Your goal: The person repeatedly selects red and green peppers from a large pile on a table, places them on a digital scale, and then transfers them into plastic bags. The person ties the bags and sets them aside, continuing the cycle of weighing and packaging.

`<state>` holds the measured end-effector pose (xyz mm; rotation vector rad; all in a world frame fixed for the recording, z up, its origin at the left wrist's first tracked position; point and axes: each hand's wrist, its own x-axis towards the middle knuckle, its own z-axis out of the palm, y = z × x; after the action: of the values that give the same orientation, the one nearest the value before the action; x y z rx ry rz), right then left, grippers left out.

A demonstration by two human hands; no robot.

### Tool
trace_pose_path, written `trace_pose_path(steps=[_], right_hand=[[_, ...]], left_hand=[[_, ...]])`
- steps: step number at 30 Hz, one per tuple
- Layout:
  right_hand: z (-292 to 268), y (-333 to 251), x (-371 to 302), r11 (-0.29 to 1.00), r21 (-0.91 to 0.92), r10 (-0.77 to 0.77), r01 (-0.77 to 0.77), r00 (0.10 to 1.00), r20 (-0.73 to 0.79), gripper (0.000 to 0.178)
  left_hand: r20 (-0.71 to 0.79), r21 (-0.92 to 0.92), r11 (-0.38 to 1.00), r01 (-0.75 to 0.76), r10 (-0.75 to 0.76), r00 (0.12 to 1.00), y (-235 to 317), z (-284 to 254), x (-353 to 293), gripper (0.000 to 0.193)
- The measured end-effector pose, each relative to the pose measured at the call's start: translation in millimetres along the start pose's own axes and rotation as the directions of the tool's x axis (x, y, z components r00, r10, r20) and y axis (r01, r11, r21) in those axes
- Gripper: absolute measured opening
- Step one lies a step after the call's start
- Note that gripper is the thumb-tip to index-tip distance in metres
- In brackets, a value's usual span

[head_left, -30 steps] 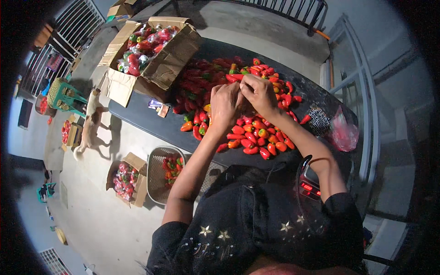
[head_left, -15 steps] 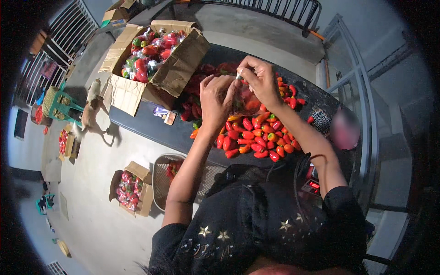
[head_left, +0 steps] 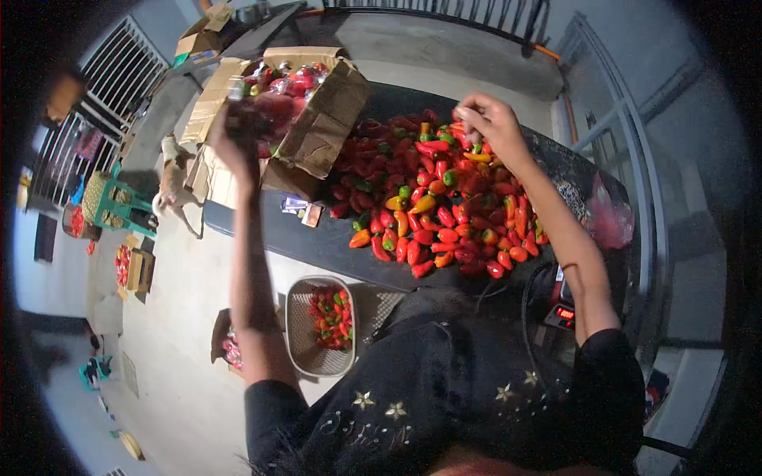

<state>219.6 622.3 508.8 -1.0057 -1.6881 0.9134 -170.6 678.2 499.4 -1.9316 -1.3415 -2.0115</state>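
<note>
At the flaps of an open cardboard box (head_left: 321, 131), my left hand (head_left: 230, 143) is smeared by motion. It looks closed on a clear bag of red peppers (head_left: 274, 115), also blurred, over the box's opening. Other bagged peppers (head_left: 305, 79) fill the box. My right hand (head_left: 488, 119) hovers over the far side of a large heap of loose peppers (head_left: 444, 210), mostly red with some yellow, orange and green. Its fingers are loosely bent and apart, and I see nothing in them.
The heap lies on a dark table (head_left: 309, 254). At the right are a pink plastic bag (head_left: 611, 214) and a scale with a lit red display (head_left: 563, 315). A plastic basket (head_left: 292, 337) holding peppers stands below the table edge. A cat (head_left: 175, 186) walks beyond the box.
My hands have parted from the bag's neck over the heap. My left hand has swung left to the box with the bag; my right has moved slightly right. More of the heap and basket shows.
</note>
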Motion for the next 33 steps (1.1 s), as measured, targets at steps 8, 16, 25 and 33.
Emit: trace_pose_path(steps=[8,16,25,33], right_hand=[[-71.4,52.0,-149.4,0.941,0.071,0.339,-0.332,0.903,-0.263,0.015],[-141.1,48.1,-274.1,0.877,0.018,0.452,-0.480,0.814,-0.365,0.017],[-326.7,149.9,-346.3,0.598,-0.560,-0.063,-0.574,0.663,-0.746,0.021],[-433.1,231.2,-380.2,0.616,-0.521,-0.157,-0.591,0.556,-0.816,0.012]], left_hand=[[0.800,0.587,0.220,-0.779,-0.014,0.599,-120.6,-35.0,83.1,0.030],[0.593,0.667,0.536,-0.517,0.039,0.805,-97.7,-1.5,39.4,0.027],[0.540,0.331,0.911,-0.247,0.031,0.841,29.9,69.0,-134.7,0.024],[0.599,0.500,0.866,0.005,-0.350,0.720,97.2,53.0,-338.0,0.021]])
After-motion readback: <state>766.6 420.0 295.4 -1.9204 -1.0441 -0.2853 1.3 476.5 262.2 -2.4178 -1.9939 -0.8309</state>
